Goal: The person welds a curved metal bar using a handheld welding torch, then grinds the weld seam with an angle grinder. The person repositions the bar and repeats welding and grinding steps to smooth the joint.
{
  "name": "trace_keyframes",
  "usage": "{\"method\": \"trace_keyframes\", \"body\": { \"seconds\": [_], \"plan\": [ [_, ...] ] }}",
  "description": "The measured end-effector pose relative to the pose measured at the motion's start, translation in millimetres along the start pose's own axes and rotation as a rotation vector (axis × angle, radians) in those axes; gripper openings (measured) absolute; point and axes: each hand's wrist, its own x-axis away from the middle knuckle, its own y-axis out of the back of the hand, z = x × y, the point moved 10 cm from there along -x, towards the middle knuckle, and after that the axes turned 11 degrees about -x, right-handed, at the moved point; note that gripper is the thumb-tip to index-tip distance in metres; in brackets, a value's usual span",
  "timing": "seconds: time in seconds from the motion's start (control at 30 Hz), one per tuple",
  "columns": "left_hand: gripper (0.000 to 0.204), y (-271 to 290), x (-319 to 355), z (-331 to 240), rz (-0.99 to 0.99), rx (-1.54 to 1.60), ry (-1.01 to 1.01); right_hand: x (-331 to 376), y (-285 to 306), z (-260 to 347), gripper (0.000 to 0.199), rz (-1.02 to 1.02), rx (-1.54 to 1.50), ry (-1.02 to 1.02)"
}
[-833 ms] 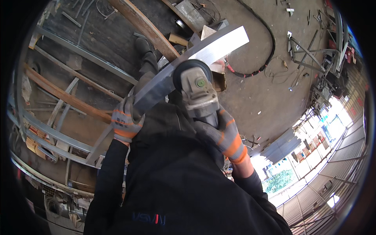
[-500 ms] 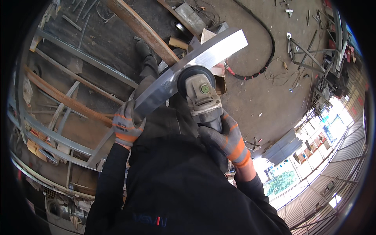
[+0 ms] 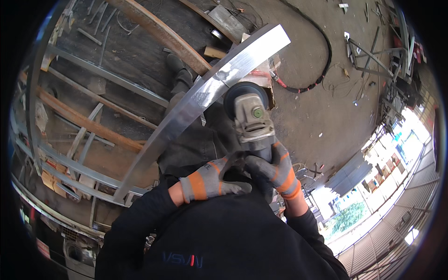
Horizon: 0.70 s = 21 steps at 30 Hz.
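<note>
An angle grinder (image 3: 254,123) with a dark round disc and a scuffed grey head is gripped around its body by my right hand (image 3: 282,175), in a grey and orange glove. The disc sits just beside the long, curved metal bar (image 3: 175,123), whose surface is shiny and ground bright near its upper end. My left hand (image 3: 210,179), gloved alike, is off the bar and close to the grinder's rear. Its thumb and fingers are spread apart, with the fingertips next to the grinder's body and my right hand. Whether they touch it I cannot tell.
Rusty beams (image 3: 158,35) and a frame of grey metal bars (image 3: 112,77) lie to the left. A thick black cable (image 3: 329,44) curves over the floor beyond a cardboard box (image 3: 268,84). Metal frames (image 3: 373,60) stand at the far right.
My left hand has let go of the bar and moved right, toward the grinder. The grinder has shifted slightly right and down, off the bar's face.
</note>
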Motion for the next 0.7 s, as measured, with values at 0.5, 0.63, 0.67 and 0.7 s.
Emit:
{"method": "trace_keyframes", "body": {
  "seconds": [0.5, 0.63, 0.67, 0.7],
  "plan": [
    [0.086, 16, -26, -22, -0.206, 0.023, -0.147, -34, -30, -8, 0.050, 0.131, 0.340, 0.231],
    [0.096, 1, -27, -16, -0.041, -0.007, -0.005, -19, -45, 8, 0.046, 0.109, 0.665, 0.586],
    [0.098, 0, -28, -12, -0.039, 0.031, 0.053, -22, -43, 4, 0.047, 0.114, 0.625, 0.545],
    [0.095, 8, -27, -17, -0.104, -0.003, 0.017, -28, -35, -11, 0.048, 0.118, 0.365, 0.354]
  ]
}}
